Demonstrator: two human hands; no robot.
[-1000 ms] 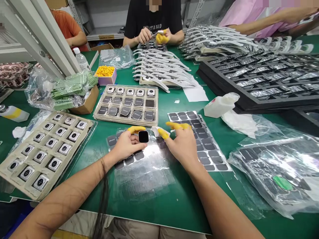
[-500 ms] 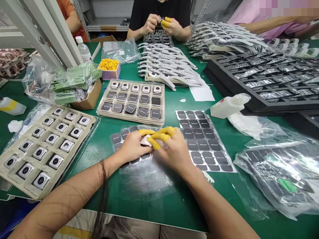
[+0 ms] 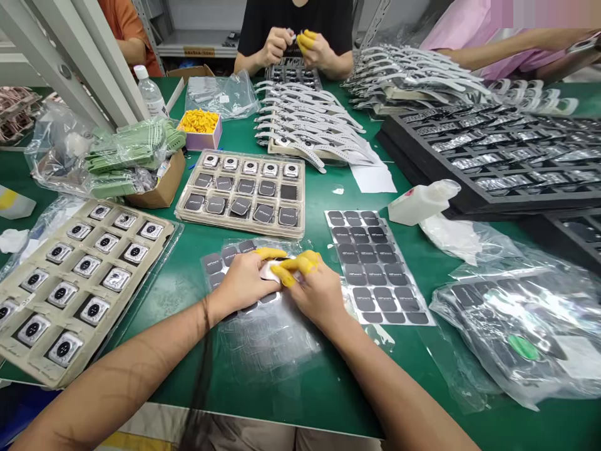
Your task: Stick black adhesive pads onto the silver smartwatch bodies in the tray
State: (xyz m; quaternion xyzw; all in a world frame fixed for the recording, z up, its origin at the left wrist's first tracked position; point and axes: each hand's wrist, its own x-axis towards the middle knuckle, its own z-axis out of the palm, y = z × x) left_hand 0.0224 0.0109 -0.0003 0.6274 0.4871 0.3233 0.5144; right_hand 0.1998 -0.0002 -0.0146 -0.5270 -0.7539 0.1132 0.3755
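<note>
My left hand (image 3: 244, 279) is closed, its yellow-sleeved index finger stretched over a small dark-edged piece (image 3: 282, 258) that is mostly hidden. My right hand (image 3: 317, 285), with yellow finger cots on several fingers, pinches a crumpled white cloth (image 3: 269, 270) against that piece, between the two hands. Both hands are over a clear film sheet (image 3: 263, 351) and a sheet of dark rounded-square stickers (image 3: 214, 263). Right of them lies a second sheet of such stickers (image 3: 375, 274). Beyond the hands, a tray (image 3: 239, 230) holds watch cases, many covered by dark squares.
A beige tray of watch cases (image 3: 87, 265) lies at left. A white bottle (image 3: 422, 203), bagged parts (image 3: 516, 332) and black foam trays (image 3: 493, 194) are at right. Stacked strapped watches (image 3: 310, 119) and a box of yellow finger cots (image 3: 201, 125) stand behind. A co-worker (image 3: 295, 37) sits opposite.
The whole view has shifted slightly left. My right fingers have drawn down and closer together over the white cloth. Both hands stay together above the sticker sheet.
</note>
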